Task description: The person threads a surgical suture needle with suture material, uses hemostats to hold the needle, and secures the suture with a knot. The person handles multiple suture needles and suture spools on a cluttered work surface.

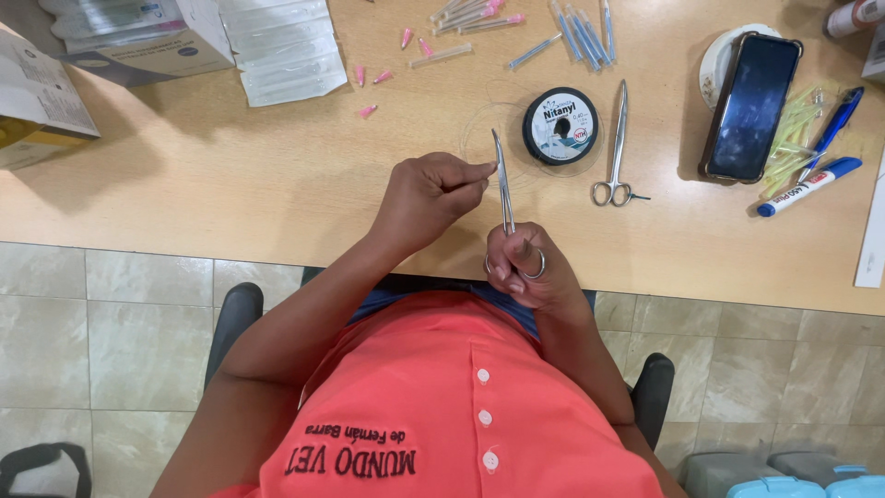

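My right hand (527, 267) grips the ring handles of slim metal forceps (503, 184), which point away from me over the wooden table (230, 184). My left hand (429, 195) has its fingers pinched together beside the forceps shaft, on something too fine to make out, perhaps clear thread. Just beyond the forceps tips lies a black spool (560, 125) of clear line. Metal scissors (616, 152) rest to the spool's right.
A dark phone (751, 106), yellow-green needle caps (795, 138), a blue pen (834, 124) and a blue marker (811, 186) lie at the right. Pink and blue capped needles (516, 32) are scattered at the back. Boxes and clear sachets (281, 46) sit at the left.
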